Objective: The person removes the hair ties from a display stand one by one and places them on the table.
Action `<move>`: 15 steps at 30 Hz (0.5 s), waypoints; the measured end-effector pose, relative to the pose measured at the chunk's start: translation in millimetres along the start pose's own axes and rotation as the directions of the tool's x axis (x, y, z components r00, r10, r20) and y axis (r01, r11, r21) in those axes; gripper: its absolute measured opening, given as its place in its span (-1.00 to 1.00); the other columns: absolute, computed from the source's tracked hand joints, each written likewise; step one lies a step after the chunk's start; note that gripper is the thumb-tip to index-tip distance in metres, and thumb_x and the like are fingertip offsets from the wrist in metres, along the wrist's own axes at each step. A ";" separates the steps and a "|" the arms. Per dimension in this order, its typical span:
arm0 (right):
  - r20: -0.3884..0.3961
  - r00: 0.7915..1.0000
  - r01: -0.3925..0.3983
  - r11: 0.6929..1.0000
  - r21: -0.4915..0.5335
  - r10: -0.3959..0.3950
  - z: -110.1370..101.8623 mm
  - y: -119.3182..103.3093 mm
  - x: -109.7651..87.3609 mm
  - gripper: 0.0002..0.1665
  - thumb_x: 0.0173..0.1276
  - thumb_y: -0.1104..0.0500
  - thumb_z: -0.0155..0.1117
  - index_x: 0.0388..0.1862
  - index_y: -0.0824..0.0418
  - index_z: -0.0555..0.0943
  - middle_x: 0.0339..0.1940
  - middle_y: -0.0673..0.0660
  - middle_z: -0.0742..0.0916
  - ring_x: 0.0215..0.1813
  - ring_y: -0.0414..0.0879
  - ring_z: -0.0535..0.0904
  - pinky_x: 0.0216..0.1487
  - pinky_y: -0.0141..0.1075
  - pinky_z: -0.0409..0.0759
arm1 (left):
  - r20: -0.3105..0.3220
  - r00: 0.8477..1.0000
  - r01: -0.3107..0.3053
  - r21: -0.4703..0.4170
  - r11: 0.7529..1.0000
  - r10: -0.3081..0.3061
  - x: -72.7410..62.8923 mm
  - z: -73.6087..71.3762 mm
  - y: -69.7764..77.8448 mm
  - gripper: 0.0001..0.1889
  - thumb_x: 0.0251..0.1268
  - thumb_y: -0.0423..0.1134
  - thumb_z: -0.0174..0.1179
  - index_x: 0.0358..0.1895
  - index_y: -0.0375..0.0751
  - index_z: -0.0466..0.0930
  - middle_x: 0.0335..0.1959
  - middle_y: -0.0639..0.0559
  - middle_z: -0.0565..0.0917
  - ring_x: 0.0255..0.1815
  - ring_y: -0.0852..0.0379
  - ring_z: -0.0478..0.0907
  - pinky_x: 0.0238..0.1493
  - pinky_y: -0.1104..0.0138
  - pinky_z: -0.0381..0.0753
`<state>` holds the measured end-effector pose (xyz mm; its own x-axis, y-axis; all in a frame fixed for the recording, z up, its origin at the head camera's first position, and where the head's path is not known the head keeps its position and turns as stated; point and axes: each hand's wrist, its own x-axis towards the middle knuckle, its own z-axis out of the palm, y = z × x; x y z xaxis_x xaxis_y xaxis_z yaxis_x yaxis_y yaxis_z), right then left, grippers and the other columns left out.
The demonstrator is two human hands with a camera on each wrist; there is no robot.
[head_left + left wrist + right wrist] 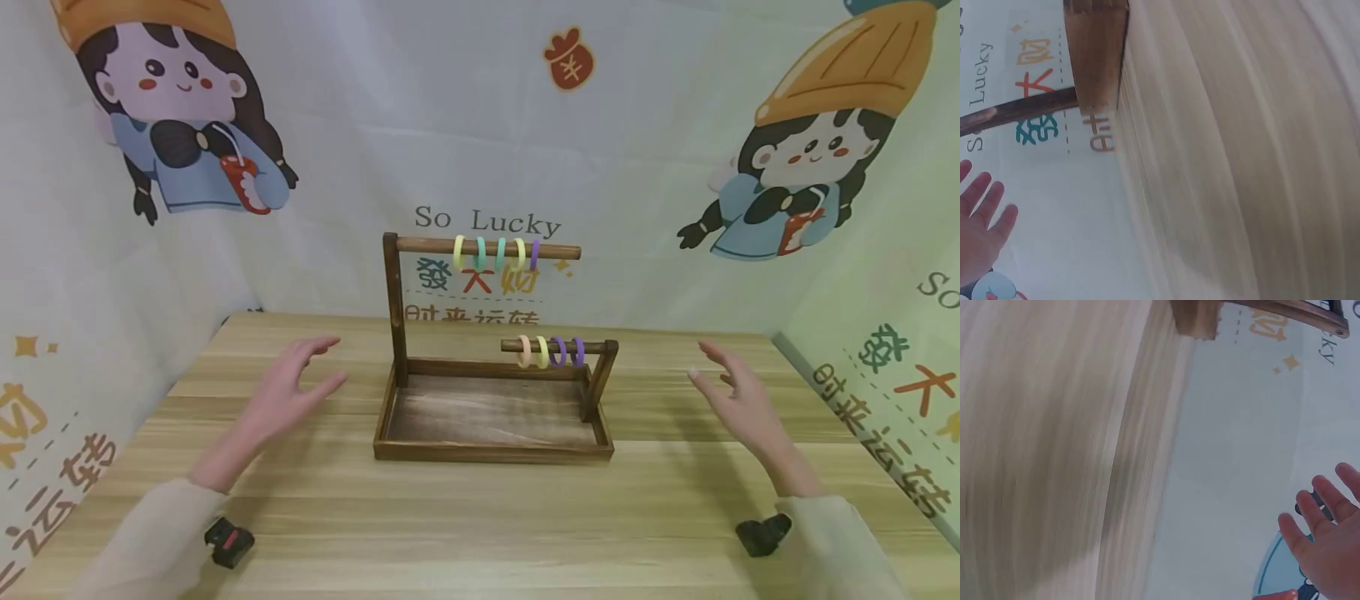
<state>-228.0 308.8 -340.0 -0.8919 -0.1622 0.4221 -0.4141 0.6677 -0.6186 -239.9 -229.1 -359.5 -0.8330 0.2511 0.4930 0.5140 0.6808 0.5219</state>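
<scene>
A dark wooden stand (495,452) with a shallow tray base sits mid-table in the head view. Several rings hang on its tall upper bar (427,245): yellow, teal and a purple ring (535,255) nearest the free end. On the short lower bar (508,345) hang a peach ring (524,351), a yellow one and two purple ones. My left hand (288,390) hovers left of the stand, fingers extended, holding nothing. To the stand's right, my right hand (741,404) is likewise raised with nothing in it. Both wrist views show spread fingers (1005,222) apart from the stand.
The stand rests on a light wood-grain table (465,525). Behind and at both sides hangs a white printed cloth (390,108) with cartoon figures and lettering. A black device (229,542) is at the left wrist, another (762,534) at the right.
</scene>
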 end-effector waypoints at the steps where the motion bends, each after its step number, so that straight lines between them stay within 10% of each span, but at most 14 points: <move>1: 0.001 1.000 -0.023 0.999 0.030 0.023 0.4 -1.2 0.8 -0.38 0.36 0.08 -0.02 0.30 0.37 0.15 0.22 0.37 0.30 0.20 0.26 0.17 0.04 0.11 0.20 | -0.002 1.000 0.009 -0.066 0.998 -0.009 0.9 1.7 2.2 -0.48 0.18 -0.19 0.14 0.16 -0.38 0.28 0.08 -0.25 0.38 0.09 -0.15 0.29 0.04 0.00 0.26; 9: 0.021 0.993 -0.114 0.980 0.165 0.112 10.4 -8.9 10.3 -0.38 0.35 -0.02 -0.03 0.25 0.35 0.23 0.18 0.28 0.40 0.18 0.00 0.26 0.05 0.03 0.25 | 0.115 0.990 0.122 -0.410 0.904 -0.081 11.9 10.6 50.0 -0.51 0.20 -0.38 0.09 0.16 -0.49 0.20 0.10 -0.32 0.34 0.12 -0.18 0.26 0.10 0.01 0.21; 15: 0.075 0.992 -0.115 0.967 0.228 0.101 21.3 -14.6 17.7 -0.44 0.35 0.02 0.00 0.21 0.34 0.30 0.14 0.26 0.43 0.13 -0.06 0.32 0.01 -0.31 0.34 | 0.160 0.986 0.117 -0.446 0.887 -0.050 20.8 38.3 40.2 -0.48 0.17 -0.28 0.15 0.17 -0.39 0.23 0.11 -0.26 0.36 0.14 -0.08 0.26 0.13 0.05 0.20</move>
<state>-241.6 280.7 -337.6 -0.9402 -0.1483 0.3068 -0.3390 0.4982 -0.7980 -244.4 -170.2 -354.9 -0.8795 0.3238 0.3488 0.4499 0.3265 0.8312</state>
